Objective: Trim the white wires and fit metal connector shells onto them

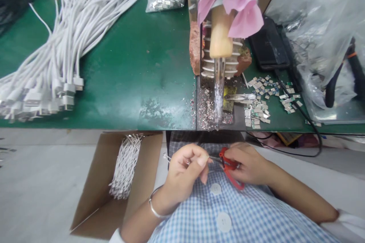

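Note:
Just below the table edge, in front of the checked apron, my right hand [248, 163] is wrapped round red-handled scissors [228, 163]. Their metal tips point left and meet the fingertips of my left hand [185, 171]. That left hand is closed in a pinch on a thin white cable [167, 157], a short piece of which sticks out behind the fingers. The pinched end is mostly hidden. Above both hands, a soldering iron with a wooden handle [221, 38] hangs tip down over the table edge.
White USB cables [68, 49] lie heaped on the green table [128, 64]. More white cables [127, 169] fill part of a cardboard box [99, 201] at lower left. Small connector boards [258, 112], a black phone [269, 45], plastic bags [316, 45] and black-handled pliers [333, 87] lie right.

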The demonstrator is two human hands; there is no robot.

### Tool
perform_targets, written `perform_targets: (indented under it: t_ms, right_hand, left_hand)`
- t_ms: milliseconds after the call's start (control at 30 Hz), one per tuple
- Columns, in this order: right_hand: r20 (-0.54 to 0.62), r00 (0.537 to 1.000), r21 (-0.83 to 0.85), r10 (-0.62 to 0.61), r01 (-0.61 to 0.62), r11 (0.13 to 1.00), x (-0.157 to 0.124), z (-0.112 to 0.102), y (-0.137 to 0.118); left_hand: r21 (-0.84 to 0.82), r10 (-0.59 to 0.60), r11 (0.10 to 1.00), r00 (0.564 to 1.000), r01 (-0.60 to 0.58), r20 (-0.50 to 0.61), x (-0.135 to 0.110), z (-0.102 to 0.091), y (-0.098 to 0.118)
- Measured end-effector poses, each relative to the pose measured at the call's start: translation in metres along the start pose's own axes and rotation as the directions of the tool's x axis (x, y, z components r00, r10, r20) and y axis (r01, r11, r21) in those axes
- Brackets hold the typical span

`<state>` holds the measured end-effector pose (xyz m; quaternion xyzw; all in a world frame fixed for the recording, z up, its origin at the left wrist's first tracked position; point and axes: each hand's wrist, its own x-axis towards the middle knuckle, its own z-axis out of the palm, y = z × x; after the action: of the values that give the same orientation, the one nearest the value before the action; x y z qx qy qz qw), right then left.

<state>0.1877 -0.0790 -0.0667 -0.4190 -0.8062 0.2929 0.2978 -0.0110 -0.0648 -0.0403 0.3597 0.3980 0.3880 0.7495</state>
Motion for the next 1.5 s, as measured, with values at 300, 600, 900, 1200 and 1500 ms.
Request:
perform_targets:
  t_ms: [300, 600, 900, 1200, 1500]
  right_hand:
    - [0.06, 0.997, -0.089, -0.04, 0.045, 0.995, 0.0, -0.008, 0.003]
    - [-0.001, 0.999, -0.055, -0.037, 0.037, 0.998, 0.002, -0.002, 0.0]
    - [-0.04, 0.982, 0.326, 0.186, -0.163, 0.931, -0.001, 0.025, -0.013]
    - [0.194, 0.912, 0.725, 0.362, -0.382, 0.573, 0.001, 0.037, -0.025]
    - [-0.061, 0.982, 0.42, 0.18, -0.139, 0.897, 0.002, 0.017, -0.011]
  left_hand:
    - [0.122, -0.017, 0.992, 1.0, 0.018, -0.006, -0.002, 0.0, 0.003]
    - [-0.04, -0.024, 0.999, 0.999, 0.025, 0.029, -0.003, -0.001, 0.002]
    - [-0.234, 0.046, 0.972, 0.993, -0.019, 0.11, 0.001, -0.002, 0.002]
    - [-0.234, 0.17, 0.96, 0.984, -0.154, 0.046, 0.004, 0.001, -0.01]
    - [-0.133, 0.127, 0.983, 0.992, -0.126, -0.007, 0.002, 0.002, -0.004]
